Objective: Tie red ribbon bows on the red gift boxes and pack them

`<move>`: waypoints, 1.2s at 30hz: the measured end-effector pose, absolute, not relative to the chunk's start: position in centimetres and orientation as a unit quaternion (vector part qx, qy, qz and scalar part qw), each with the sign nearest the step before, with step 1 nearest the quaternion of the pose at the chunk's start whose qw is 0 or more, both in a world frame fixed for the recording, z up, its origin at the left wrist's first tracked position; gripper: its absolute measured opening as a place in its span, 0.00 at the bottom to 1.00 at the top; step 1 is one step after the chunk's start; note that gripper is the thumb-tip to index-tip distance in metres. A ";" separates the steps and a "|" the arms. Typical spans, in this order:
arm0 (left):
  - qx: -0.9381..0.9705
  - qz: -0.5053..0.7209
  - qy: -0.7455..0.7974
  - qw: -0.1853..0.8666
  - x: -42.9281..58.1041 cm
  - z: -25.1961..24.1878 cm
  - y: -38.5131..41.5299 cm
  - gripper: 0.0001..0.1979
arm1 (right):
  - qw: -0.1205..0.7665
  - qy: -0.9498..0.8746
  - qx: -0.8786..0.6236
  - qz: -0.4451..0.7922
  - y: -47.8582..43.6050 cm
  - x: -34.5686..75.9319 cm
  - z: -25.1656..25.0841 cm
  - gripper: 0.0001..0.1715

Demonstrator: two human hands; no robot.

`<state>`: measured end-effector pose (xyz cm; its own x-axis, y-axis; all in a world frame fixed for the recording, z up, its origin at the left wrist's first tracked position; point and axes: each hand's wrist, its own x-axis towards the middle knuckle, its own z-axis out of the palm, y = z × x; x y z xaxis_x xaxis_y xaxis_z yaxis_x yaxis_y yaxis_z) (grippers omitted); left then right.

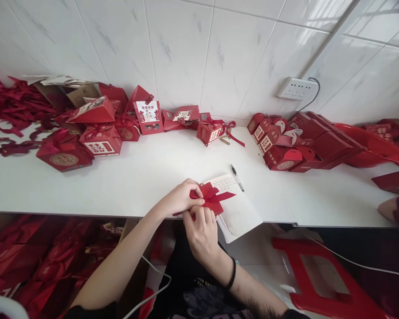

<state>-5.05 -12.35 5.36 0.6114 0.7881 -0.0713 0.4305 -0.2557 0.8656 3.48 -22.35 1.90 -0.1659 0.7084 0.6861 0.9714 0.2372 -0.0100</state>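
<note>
A small red box (216, 207) with a red ribbon bow (213, 194) on top lies at the table's front edge, partly over an open notebook (241, 215). My left hand (188, 195) pinches the bow's left side between thumb and fingers. Just below it, my right hand (201, 226) has its fingers curled and pressed together at the front of the bow. What those fingertips hold is mostly hidden by the hand. One ribbon tail points right across the notebook. Beyond the notebook's top edge lies a black pen (237, 177).
Decorated red boxes (101, 141) and a ribbon pile (16, 104) stand at the back left. More red boxes (279, 153) and a red basin (369, 148) are at the right. A red stool (299, 274) stands below. Another person's arm (390, 208) shows at the right edge.
</note>
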 end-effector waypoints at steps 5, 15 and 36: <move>0.777 0.194 0.391 0.453 -5.1 5.2 -12.1 0.01 | 0.332 -0.731 -0.556 -0.217 -21.9 3.8 1.3 0.19; 0.757 0.231 0.398 0.463 -5.0 4.4 -13.1 0.02 | 0.444 -0.788 -0.412 -0.108 -22.7 4.7 2.5 0.05; 0.701 0.422 0.496 0.290 -6.8 5.3 -15.8 0.14 | 0.365 -0.602 -0.669 0.240 -20.4 16.9 7.4 0.24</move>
